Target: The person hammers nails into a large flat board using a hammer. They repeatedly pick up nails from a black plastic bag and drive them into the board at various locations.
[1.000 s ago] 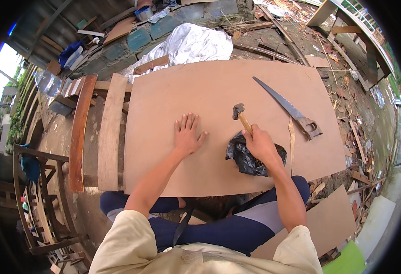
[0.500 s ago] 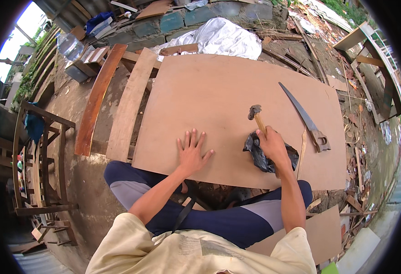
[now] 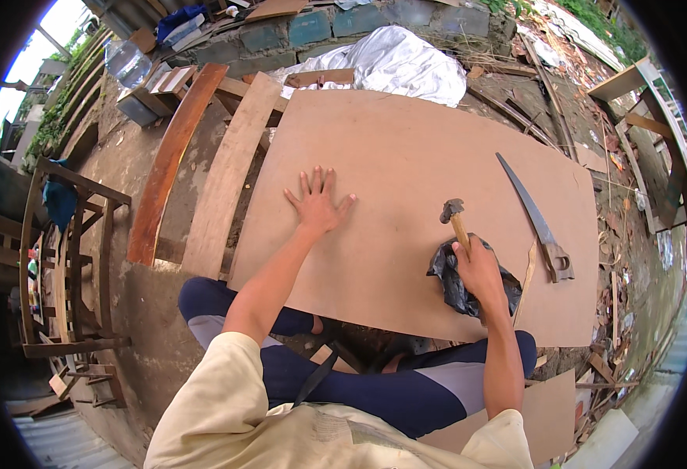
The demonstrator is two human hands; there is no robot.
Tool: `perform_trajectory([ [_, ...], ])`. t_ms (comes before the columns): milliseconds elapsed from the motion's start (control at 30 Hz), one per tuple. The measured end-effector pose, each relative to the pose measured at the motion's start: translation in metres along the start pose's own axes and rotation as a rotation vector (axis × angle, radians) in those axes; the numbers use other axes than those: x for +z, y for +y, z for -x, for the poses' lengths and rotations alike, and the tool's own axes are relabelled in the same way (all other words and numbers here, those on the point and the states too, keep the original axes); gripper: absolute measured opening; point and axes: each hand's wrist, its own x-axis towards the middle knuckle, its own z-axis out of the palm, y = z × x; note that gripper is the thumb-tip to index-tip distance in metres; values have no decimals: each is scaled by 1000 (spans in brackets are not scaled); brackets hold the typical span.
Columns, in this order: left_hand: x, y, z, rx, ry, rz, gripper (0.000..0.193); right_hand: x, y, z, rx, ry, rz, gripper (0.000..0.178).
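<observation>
A large brown board point(image 3: 390, 148) lies flat in front of me. My left hand point(image 3: 319, 205) rests on it left of the middle, palm down with fingers spread and nothing in it. Around the wooden handle of a hammer point(image 3: 459, 227) my right hand point(image 3: 478, 270) is closed; the dark hammer head points away from me. Beneath that hand and wrist sits a crumpled black plastic bag point(image 3: 449, 285), partly covered, its contents hidden. To the right a handsaw point(image 3: 532, 211) lies on the board, handle toward me. Between bag and saw is a thin wood strip point(image 3: 528, 277).
A pale plank point(image 3: 230, 176) and a reddish-brown plank point(image 3: 177, 168) lie left of the board. Wooden frames point(image 3: 77, 258) stand farther left. Behind the board are a white sheet point(image 3: 406, 62) and a block wall point(image 3: 310, 30). Scrap wood point(image 3: 515, 109) litters the right side.
My left hand has slid farther away from me over the board, fingers still spread. My right hand keeps hold of the hammer in about the same place. The whole view has shifted slightly.
</observation>
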Motion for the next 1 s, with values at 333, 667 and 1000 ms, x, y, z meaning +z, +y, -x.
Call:
perform_trajectory([
  [333,-8,-12,-61,-96,6,40,98,-3,-9,7,81,-70,7,37],
  [667,-29,-98,-102,39,-139,395,98,6,-5,3,-20,-32,14,38],
  [1000,-46,-126,-114,-401,-77,764,72,-3,-5,6,-1,22,38,38],
])
